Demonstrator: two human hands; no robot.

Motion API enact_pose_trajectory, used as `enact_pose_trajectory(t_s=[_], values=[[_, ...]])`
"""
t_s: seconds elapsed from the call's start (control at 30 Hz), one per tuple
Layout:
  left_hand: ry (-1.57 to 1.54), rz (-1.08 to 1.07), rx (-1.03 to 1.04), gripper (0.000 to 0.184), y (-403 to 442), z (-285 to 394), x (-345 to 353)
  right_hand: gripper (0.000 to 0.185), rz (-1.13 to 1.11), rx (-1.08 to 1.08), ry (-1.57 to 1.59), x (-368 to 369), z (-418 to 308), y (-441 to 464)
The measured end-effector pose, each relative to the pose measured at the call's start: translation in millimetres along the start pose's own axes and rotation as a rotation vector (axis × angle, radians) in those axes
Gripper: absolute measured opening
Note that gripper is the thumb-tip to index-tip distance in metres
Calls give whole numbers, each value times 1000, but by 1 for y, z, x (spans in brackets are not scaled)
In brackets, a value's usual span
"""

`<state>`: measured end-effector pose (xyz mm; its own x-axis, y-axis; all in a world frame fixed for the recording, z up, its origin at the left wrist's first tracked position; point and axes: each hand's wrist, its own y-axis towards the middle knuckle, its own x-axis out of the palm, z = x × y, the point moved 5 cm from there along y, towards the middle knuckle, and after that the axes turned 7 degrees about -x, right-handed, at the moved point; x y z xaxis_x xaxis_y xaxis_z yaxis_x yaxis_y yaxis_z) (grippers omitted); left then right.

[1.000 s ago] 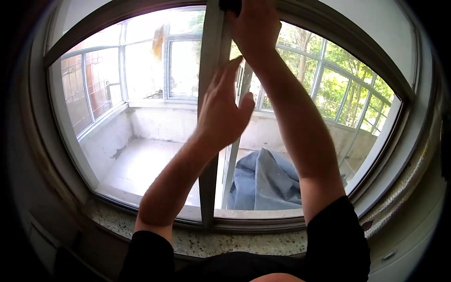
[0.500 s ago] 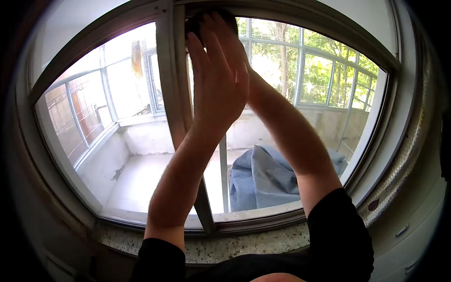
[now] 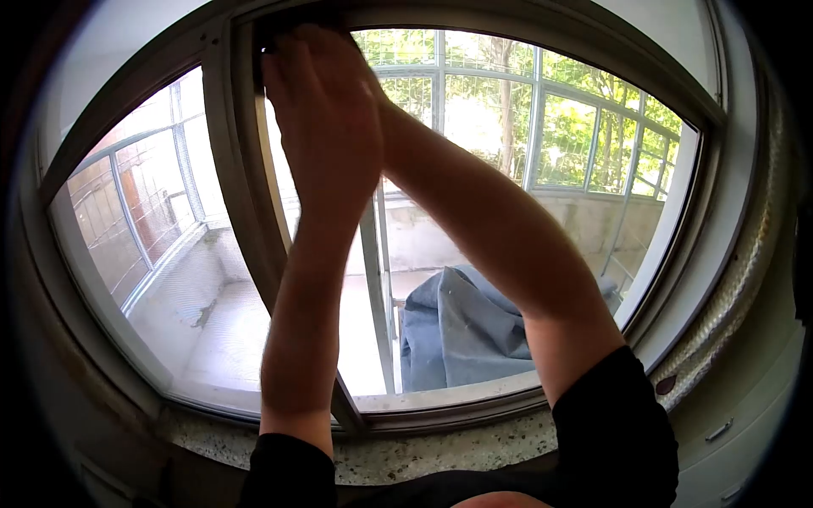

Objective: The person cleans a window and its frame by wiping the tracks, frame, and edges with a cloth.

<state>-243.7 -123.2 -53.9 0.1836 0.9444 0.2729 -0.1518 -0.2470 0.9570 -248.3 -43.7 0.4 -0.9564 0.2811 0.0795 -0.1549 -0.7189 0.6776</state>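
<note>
Both hands [image 3: 330, 127] overlapped, the left nearer the frame [image 3: 246, 161], which ran downward left of the fingers [image 3: 296, 80]; whether they gripped the dark thing [image 3: 279, 30] at their tips, I couldn't tell.

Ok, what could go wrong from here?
The left hand covers much of the right hand, so a loose grip on the dark object could go unseen. If it slipped, it might drop toward the speckled sill below. With fingers this close to the upright window frame, a knuckle could knock or scrape it.
</note>
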Motion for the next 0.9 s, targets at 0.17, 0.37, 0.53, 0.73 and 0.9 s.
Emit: enact_pose_trajectory(t_s=[0.17, 0.37, 0.53, 0.73, 0.9], values=[[-339, -19, -73, 52, 5, -24, 12, 25, -181, -181, -288, -9, 9, 8], [-302, 45, -31, 56, -18, -20, 31, 32, -137, -195, -178, -54, 23, -1], [-102, -154, 71, 69, -34, 35, 52, 26, -99, -121, -251, -117, 52, -26], [43, -197, 243, 72, -50, 134, 103, 21, -89, -29, -250, -226, 104, -71], [-171, -236, 336, 65, -73, 254, 172, 30, -228, 232, -267, -358, 160, -126]])
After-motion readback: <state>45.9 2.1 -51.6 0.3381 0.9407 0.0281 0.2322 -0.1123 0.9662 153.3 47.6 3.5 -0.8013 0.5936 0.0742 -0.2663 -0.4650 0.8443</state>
